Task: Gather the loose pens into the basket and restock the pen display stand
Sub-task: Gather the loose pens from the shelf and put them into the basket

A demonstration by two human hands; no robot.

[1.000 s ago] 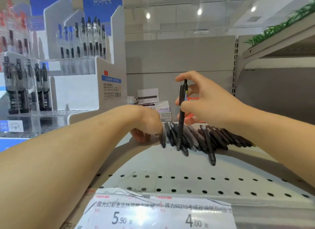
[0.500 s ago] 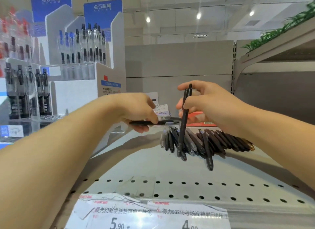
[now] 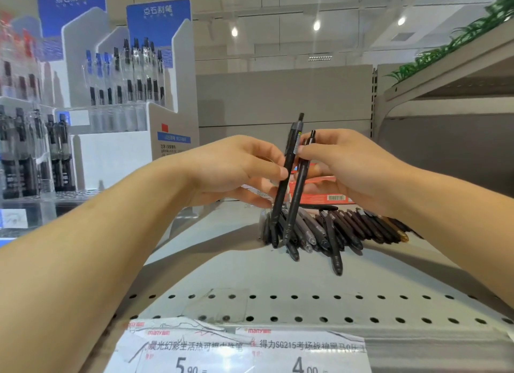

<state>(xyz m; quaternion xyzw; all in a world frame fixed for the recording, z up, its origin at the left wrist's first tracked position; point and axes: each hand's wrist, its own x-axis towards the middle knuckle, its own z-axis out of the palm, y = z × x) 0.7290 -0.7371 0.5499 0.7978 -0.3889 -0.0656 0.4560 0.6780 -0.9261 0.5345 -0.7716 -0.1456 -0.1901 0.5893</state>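
Note:
Above a pile of loose dark pens [image 3: 350,229] on the grey shelf [image 3: 217,264], my two hands meet. My left hand [image 3: 236,169] pinches one black pen [image 3: 295,132] held nearly upright, its tip down among the pile. My right hand [image 3: 350,167] grips a second black pen [image 3: 298,194], also upright and right beside the first. The two pens almost touch. The white pen display stand [image 3: 172,117] with rows of upright pens stands at the left. No basket is in view.
A red flat box [image 3: 322,198] lies behind the pile under my right hand. Price labels [image 3: 242,350] run along the perforated front edge of the shelf. An upper shelf with green plants [image 3: 445,55] overhangs at the right. More pen racks [image 3: 25,150] fill the far left.
My left hand picked a pen off the pile, carried it level, then turned it upright beside the pen in my right hand. My right hand kept its pen and rose slightly.

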